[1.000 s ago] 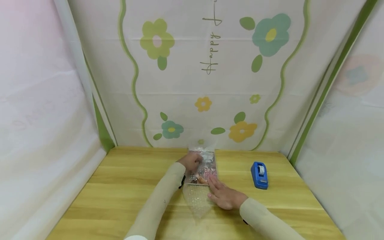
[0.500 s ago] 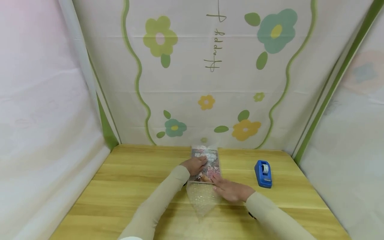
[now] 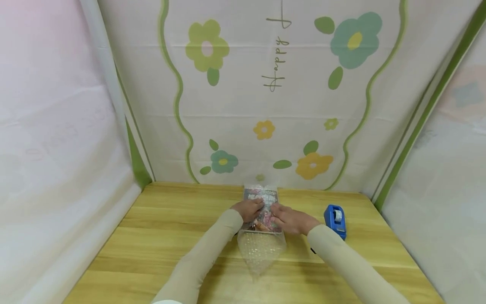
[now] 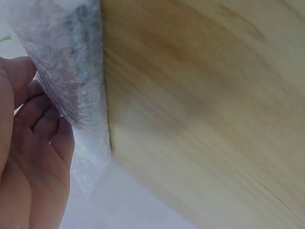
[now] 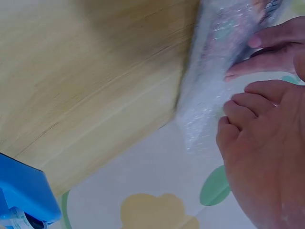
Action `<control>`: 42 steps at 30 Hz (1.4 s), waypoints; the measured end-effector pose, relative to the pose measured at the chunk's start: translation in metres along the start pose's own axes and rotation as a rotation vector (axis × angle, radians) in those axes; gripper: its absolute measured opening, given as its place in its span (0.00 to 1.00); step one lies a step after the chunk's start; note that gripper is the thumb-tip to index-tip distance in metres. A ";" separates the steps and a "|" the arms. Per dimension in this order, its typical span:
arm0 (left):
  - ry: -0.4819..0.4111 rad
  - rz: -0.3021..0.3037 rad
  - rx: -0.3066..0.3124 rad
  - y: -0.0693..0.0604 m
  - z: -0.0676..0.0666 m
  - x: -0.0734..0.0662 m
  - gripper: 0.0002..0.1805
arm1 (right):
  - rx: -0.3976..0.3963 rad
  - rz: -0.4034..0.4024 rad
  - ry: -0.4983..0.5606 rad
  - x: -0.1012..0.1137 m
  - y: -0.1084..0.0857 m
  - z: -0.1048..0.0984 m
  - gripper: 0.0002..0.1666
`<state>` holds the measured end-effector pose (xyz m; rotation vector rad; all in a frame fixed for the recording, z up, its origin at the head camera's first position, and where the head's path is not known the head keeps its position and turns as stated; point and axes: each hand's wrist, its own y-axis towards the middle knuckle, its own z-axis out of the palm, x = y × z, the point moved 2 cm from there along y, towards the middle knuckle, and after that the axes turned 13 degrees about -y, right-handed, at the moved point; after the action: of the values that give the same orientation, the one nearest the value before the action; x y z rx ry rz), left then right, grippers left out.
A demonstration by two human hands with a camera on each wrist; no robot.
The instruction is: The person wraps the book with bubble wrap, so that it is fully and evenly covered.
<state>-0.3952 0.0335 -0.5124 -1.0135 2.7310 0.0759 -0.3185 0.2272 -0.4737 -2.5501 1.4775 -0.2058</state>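
Observation:
A book [image 3: 263,221] with a colourful printed cover lies on the table under clear bubble wrap [image 3: 262,253]. A pointed flap of the wrap spreads from its near edge. My left hand [image 3: 248,210] rests on the left part of the wrapped cover, fingers reaching towards its middle; the left wrist view shows that hand [image 4: 40,148] loosely bent beside the wrap. From the right side, my right hand [image 3: 292,219] lays its fingers over the wrapped cover. In the right wrist view the right hand [image 5: 271,138] is close to the left hand's fingers [image 5: 279,43].
A blue tape dispenser [image 3: 336,221] with a roll of tape stands on the wooden table [image 3: 167,232] to the right, partly behind the right forearm. A flower-printed cloth [image 3: 235,97] hangs at the table's back edge, and more cloth hangs at both sides.
My right hand has slid from the book's lower right corner up its right side, closer to the left hand. The left hand has flattened onto the cover. The view has shifted slightly.

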 end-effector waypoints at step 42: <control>-0.041 0.040 0.129 -0.018 -0.025 -0.010 0.29 | -0.069 0.039 -0.103 -0.021 0.039 0.043 0.39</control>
<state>-0.3812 0.0232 -0.4854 -0.9121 2.6805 -0.0714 -0.3529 0.2302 -0.5255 -2.5409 1.5190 -0.0175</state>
